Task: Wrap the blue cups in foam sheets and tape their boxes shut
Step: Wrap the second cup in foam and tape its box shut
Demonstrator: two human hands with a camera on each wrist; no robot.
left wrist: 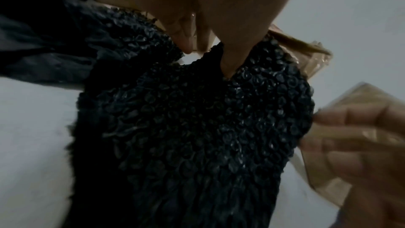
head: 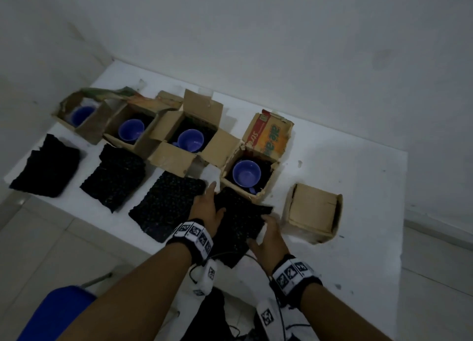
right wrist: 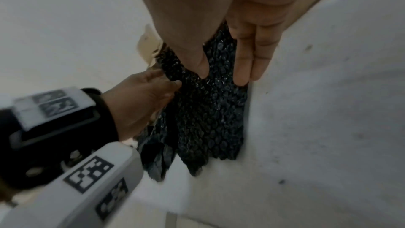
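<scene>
Four blue cups (head: 246, 173) sit in open cardboard boxes (head: 266, 187) in a row on the white table (head: 358, 187). A black bubble foam sheet (head: 238, 225) lies in front of the rightmost cup's box and overhangs the table's front edge. My left hand (head: 207, 207) pinches its left edge, thumb on top (left wrist: 207, 58). At the sheet's right edge my right hand (head: 268, 235) has its thumb on top and its straight fingers along that edge (right wrist: 221, 77). The sheet (left wrist: 197, 127) fills the left wrist view.
Three more black foam sheets (head: 166, 207) lie in front of the other boxes to the left. A cardboard box (head: 313, 210) lies on its side at the right. A blue chair (head: 58, 312) stands below the table's front edge. White walls close the back.
</scene>
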